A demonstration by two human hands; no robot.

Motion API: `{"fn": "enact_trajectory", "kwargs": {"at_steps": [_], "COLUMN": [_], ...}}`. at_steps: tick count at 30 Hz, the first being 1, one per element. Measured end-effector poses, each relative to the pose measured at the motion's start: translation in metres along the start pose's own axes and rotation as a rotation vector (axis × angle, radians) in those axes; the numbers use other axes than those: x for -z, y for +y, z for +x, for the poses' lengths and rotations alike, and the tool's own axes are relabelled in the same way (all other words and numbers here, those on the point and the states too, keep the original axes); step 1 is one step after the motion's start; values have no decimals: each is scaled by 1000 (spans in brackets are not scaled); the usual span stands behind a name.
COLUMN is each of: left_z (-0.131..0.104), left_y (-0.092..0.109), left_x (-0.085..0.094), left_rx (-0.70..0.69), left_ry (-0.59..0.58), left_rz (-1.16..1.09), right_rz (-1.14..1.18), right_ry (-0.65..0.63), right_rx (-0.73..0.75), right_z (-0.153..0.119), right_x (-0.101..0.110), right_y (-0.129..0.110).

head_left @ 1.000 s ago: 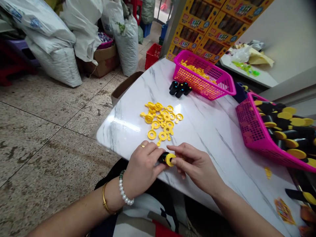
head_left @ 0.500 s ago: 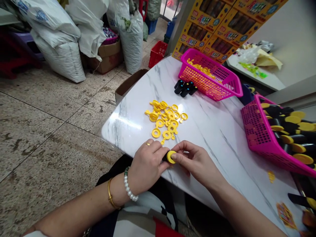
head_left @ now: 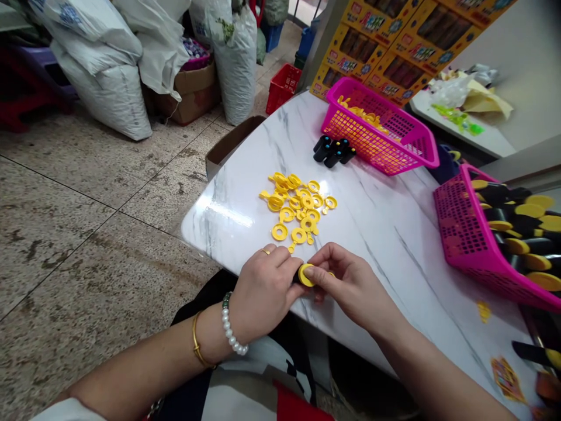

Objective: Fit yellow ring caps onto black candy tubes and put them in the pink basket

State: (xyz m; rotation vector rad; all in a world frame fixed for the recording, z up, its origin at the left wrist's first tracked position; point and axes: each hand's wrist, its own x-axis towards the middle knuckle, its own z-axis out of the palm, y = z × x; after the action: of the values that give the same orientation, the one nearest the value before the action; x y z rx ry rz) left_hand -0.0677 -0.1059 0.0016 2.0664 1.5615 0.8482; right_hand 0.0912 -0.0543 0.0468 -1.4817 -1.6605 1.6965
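Observation:
My left hand (head_left: 267,289) is closed around a short black tube (head_left: 296,277), mostly hidden by the fingers. A round yellow cap (head_left: 305,275) sits at the tube's right end. The thumb of my right hand (head_left: 344,283) presses on the cap's face, with its fingers curled behind. A bit of yellow also shows by the right fingers, too small to make out. Just beyond my hands lies a loose pile of yellow ring-shaped pieces (head_left: 298,235) with small tabs. Several black tubes (head_left: 333,153) with blue or yellow tips stand farther back on the marbled table (head_left: 372,216).
A pink basket (head_left: 363,140) of yellow pieces stands at the back. Another pink basket (head_left: 460,234) at the right holds black tubes with yellow caps. Yellow printed boxes (head_left: 385,52) are stacked behind. White sacks (head_left: 105,99) and an open carton (head_left: 232,143) are on the floor.
The view has shifted slightly. Both hands stay on the tube and cap, and a bit of yellow now shows by the right fingers.

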Motion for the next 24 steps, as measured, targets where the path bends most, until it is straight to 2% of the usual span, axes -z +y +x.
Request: {"fn": "enact_trajectory", "kwargs": {"at_steps": [5,10,18,24], "left_z": [0,1,0,2], "left_y": [3,0,-3,0], "left_x": [5,5,3,15], "left_rx": [53,45,28,32], "left_ry": [-84,-58,-79,-154], "left_rz": [2,-23,-32,-61], "right_rz": [-71,-41,72,35], "right_ry": [-12,-47,0,-38], "right_rx": [44,80,60,71], "right_z": [0,3,-2,0], "right_x": [2,4,5,5], "right_y": [-5,-4,8,6]}}
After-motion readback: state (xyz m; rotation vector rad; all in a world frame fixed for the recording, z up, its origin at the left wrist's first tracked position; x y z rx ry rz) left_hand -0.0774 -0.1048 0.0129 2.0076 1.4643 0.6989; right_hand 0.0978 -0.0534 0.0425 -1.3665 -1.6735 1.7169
